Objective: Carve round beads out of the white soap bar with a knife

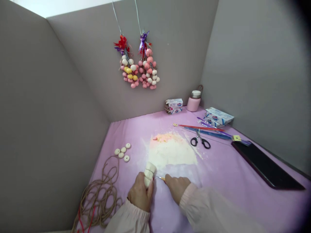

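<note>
My left hand [140, 194] is closed around a cream-white block of soap or clay [149, 172], held upright near the front of the pink-covered table [218, 168]. My right hand [177, 186] is closed on a small knife with an orange handle [160, 178]. Its thin blade points left and touches the block's side. Just beyond the hands lies a heap of white and pinkish shavings [171, 149]. Several small round cream beads [122, 151] lie to the left of the heap.
A coil of brown cord [102, 194] lies at the front left. Black scissors [200, 141], red and blue sticks [206, 130], small boxes [218, 116], a pink jar [193, 101] and a dark tablet [266, 165] sit on the right. Two bead bunches [139, 69] hang on the back wall.
</note>
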Demonstrator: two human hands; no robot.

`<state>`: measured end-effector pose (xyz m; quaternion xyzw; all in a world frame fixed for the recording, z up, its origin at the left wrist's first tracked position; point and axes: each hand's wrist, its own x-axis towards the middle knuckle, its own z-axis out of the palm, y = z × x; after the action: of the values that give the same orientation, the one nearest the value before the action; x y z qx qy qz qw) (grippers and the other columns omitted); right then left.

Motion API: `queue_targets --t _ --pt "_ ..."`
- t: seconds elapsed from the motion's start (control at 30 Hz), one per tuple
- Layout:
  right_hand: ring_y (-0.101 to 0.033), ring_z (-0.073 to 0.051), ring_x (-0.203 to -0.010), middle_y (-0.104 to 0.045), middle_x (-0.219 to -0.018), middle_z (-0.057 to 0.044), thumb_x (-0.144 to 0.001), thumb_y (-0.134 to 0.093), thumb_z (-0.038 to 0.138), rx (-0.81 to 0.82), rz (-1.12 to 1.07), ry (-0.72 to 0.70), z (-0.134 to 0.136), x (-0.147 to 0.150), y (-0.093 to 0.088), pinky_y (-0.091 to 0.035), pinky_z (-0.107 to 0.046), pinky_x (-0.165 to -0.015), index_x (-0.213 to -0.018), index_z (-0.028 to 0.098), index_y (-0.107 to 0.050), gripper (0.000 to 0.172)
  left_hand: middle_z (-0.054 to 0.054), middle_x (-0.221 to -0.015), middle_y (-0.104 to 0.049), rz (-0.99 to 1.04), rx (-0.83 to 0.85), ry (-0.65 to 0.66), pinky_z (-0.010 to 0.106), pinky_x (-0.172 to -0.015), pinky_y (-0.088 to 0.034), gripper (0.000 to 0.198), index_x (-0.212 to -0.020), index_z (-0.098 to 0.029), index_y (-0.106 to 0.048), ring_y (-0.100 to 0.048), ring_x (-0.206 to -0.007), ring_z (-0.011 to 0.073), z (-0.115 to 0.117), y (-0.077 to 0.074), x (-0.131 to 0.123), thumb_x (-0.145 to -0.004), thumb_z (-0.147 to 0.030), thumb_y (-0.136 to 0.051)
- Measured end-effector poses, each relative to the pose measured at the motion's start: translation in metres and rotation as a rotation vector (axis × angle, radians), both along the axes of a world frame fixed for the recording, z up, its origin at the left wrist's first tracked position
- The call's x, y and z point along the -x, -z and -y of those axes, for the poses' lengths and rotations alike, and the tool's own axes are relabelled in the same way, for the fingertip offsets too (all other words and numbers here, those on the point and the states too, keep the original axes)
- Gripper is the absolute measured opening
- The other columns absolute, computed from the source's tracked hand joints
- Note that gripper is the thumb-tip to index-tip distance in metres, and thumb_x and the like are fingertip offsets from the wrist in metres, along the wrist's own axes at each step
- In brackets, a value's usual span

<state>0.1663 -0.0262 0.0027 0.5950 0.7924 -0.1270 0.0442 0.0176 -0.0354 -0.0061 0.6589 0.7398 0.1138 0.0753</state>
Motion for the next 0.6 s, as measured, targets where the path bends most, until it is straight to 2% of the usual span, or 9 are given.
queue_targets --t 0.37,0.6 --pt "-0.058 -0.021 -0.059 -0.061 -0.065 -0.004 -0.083 -0.022 0.028 -0.067 0.013 0.013 -0.003 0.006 0.000 -0.036 -0.029 -0.047 -0.083 0.022 -0.046 0.025 -0.002 -0.069 -0.057 0.003 0.000 -0.011 0.024 -0.047 -0.025 0.020 -0.080 -0.023 -0.039 -0.056 -0.060 0.0154 0.000 0.001 0.001 -0.075 -0.041 -0.034" --pt "-0.058 -0.019 -0.062 -0.061 -0.067 -0.005 -0.080 -0.025 0.016 0.020 0.017 0.005 -0.008 0.008 0.002 -0.035 -0.027 -0.051 -0.085 0.021 -0.046 0.022 -0.001 -0.069 -0.057 0.016 -0.009 0.003 0.023 -0.047 -0.026 0.020 -0.079 -0.023 -0.040 -0.055 -0.061 0.0142 -0.001 0.005 0.002 -0.075 -0.040 -0.033"
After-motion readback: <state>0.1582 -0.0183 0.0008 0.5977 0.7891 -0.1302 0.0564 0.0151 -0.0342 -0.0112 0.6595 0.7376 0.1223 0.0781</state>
